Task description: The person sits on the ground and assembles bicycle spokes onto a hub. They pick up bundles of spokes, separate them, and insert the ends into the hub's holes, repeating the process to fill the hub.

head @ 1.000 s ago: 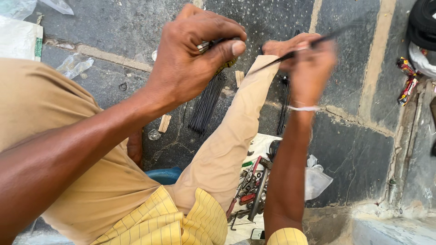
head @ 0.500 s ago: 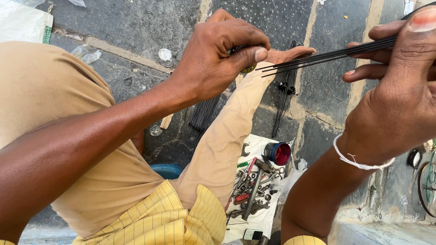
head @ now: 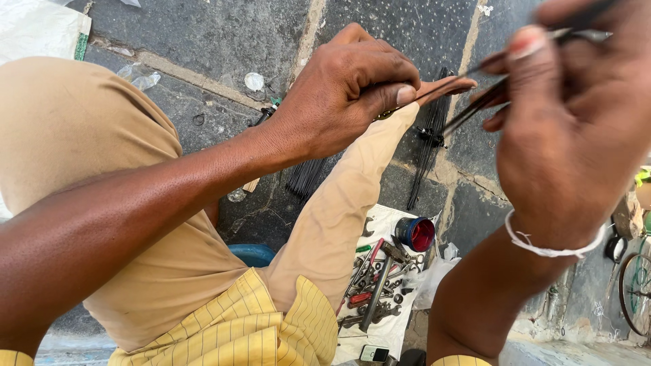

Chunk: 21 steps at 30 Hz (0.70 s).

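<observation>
Head view: left hand (head: 352, 88) pinches one end, right hand (head: 576, 115) grips the thin black spokes (head: 475, 108); light, springy, slippery, best held near the ends.

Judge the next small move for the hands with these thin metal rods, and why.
Probably the right hand draws one rod clear of the bundle of rods. The left hand pinches the bundle's end over the knee, while the right hand's fingers grip the fanned-out other ends.
</observation>
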Motion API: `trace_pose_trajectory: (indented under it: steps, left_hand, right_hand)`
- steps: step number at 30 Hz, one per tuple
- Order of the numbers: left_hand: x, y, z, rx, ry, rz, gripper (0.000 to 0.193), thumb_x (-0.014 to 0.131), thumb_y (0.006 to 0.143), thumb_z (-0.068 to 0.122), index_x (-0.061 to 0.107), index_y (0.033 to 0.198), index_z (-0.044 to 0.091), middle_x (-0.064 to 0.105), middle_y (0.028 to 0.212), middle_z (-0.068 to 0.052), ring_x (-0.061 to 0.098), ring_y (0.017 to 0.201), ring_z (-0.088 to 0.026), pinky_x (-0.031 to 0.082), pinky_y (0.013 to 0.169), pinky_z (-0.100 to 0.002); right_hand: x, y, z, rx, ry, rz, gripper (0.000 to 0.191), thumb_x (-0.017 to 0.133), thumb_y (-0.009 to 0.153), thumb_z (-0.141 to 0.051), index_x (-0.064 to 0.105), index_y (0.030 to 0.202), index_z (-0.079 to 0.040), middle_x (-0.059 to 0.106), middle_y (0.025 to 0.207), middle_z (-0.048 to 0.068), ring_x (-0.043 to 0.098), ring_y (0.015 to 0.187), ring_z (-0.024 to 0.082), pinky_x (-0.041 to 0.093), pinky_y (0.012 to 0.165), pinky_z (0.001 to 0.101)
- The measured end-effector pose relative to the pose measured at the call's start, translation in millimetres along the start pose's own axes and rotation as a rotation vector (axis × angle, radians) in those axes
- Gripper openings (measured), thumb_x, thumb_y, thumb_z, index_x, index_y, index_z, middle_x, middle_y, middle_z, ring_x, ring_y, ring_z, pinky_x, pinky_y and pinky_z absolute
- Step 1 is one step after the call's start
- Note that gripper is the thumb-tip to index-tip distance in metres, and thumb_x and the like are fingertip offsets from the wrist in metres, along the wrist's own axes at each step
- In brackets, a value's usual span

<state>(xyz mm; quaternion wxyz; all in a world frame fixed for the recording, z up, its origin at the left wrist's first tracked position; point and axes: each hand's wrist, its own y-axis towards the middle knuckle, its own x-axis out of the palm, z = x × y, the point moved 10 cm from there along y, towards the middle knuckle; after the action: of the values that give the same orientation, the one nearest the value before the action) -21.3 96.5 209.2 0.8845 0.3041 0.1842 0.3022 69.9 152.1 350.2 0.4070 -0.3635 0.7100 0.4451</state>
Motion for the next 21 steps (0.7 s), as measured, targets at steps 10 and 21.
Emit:
trace_pose_trajectory:
  steps: [10, 21]
  left_hand:
    - [6.0, -2.0, -2.3, 0.031, 0.000, -0.005, 0.016, 0.072, 0.106, 0.022, 0.077, 0.113, 0.009, 0.075, 0.101, -0.004, 0.062, 0.091, -0.022, 0.051, 0.080, -0.038]
    - [7.2, -4.5, -1.2, 0.036, -0.005, -0.007, 0.015, 0.070, 0.108, 0.021, 0.077, 0.114, 0.009, 0.076, 0.104, -0.005, 0.065, 0.097, -0.022, 0.053, 0.081, -0.039]
  right_hand:
    - [-16.1, -32.6, 23.4, -0.043, 0.212, 0.277, 0.021, 0.052, 0.122, -0.008, 0.061, 0.135, 0.006, 0.077, 0.113, 0.019, 0.083, 0.098, 0.023, 0.071, 0.078, 0.0288]
    - [-13.8, -37.8, 27.1, -0.164, 0.175, 0.411, 0.023, 0.055, 0.121, -0.016, 0.065, 0.125, 0.003, 0.077, 0.104, 0.020, 0.083, 0.088, 0.024, 0.069, 0.067, 0.0290]
